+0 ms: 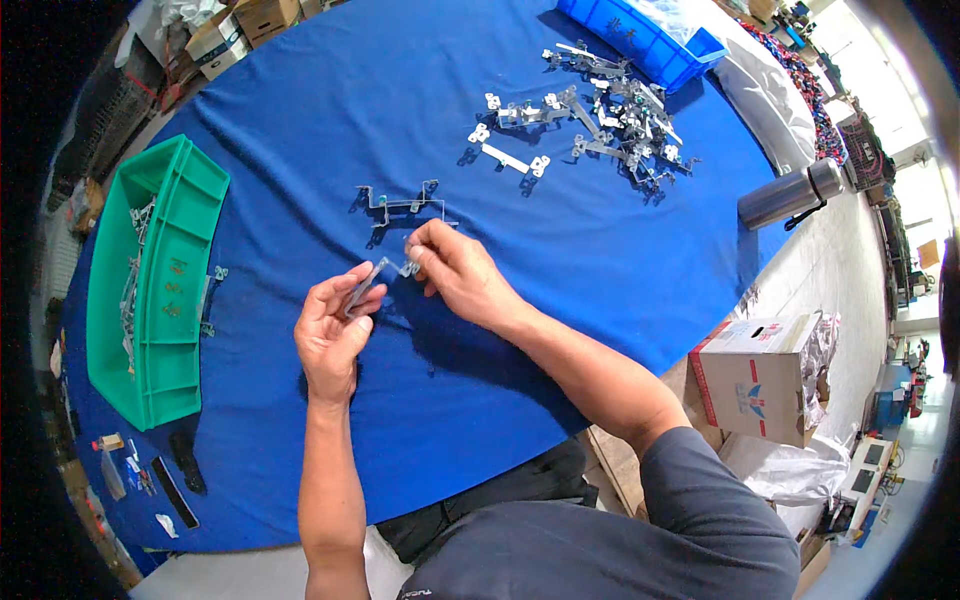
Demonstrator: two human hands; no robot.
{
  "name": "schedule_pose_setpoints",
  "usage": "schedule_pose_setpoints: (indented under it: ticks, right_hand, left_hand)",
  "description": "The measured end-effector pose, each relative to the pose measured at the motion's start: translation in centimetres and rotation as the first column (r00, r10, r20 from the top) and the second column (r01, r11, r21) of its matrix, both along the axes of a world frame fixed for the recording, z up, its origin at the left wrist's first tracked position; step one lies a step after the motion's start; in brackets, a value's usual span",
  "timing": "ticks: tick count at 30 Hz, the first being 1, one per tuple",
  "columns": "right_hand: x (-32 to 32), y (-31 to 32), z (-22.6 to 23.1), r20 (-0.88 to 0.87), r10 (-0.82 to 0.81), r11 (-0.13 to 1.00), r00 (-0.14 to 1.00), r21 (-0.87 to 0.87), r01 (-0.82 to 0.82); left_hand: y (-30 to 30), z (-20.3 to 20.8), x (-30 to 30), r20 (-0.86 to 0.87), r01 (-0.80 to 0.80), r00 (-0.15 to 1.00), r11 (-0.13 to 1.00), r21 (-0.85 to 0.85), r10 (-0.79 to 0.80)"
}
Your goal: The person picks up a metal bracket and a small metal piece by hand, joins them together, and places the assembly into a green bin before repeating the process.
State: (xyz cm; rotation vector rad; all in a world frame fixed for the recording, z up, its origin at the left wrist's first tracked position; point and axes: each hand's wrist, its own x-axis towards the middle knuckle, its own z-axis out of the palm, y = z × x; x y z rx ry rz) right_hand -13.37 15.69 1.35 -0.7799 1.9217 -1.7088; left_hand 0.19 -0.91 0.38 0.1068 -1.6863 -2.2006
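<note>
A thin bent metal bracket point(367, 284) is held up between both hands above the blue cloth. My left hand point(335, 335) grips its lower left part between thumb and fingers. The bracket's right end sits in the pinched fingertips of my right hand point(460, 272), which partly hide it. Just beyond my hands, more metal brackets point(402, 204) lie on the cloth; their exact number is hard to make out. A separate bracket point(510, 158) lies at the near side of a large heap of similar brackets point(630, 120) at the far right.
To the left stands a green bin point(175, 290) holding several brackets, with another bracket point(209, 300) beside it. A blue bin point(640, 45) is at the far edge, a steel bottle point(790, 195) at the right. Small tools lie near left; a cardboard box point(755, 380) stands off the table.
</note>
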Motion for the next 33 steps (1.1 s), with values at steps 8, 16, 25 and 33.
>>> schedule_pose_setpoints:
  ticks: [8, 16, 25, 33]
  right_hand:
    - [-1.1, 0.4, 0.2, 0.382, 0.007, 0.986, 0.924, -0.154, 0.057]
    - [-0.7, 0.4, 0.4, 0.312, 0.117, 0.99, 0.943, -0.116, -0.084]
    - [1.9, 0.1, 1.1, -0.006, 0.491, 0.87, 0.871, 0.055, -0.49]
    - [1.9, 0.1, 1.0, -0.107, 0.495, 0.861, 0.862, 0.194, -0.47]
  left_hand:
    - [1.3, 1.8, -0.1, -0.014, 0.217, 0.976, 0.96, 0.18, -0.218]
    - [-0.8, 1.2, -0.1, 0.04, 0.046, 0.998, 0.979, 0.197, -0.055]
    - [-0.5, 0.1, -0.8, 0.183, -0.486, 0.854, 0.873, -0.052, 0.486]
    - [1.0, 0.5, -0.8, 0.106, -0.372, 0.926, 0.925, 0.081, 0.363]
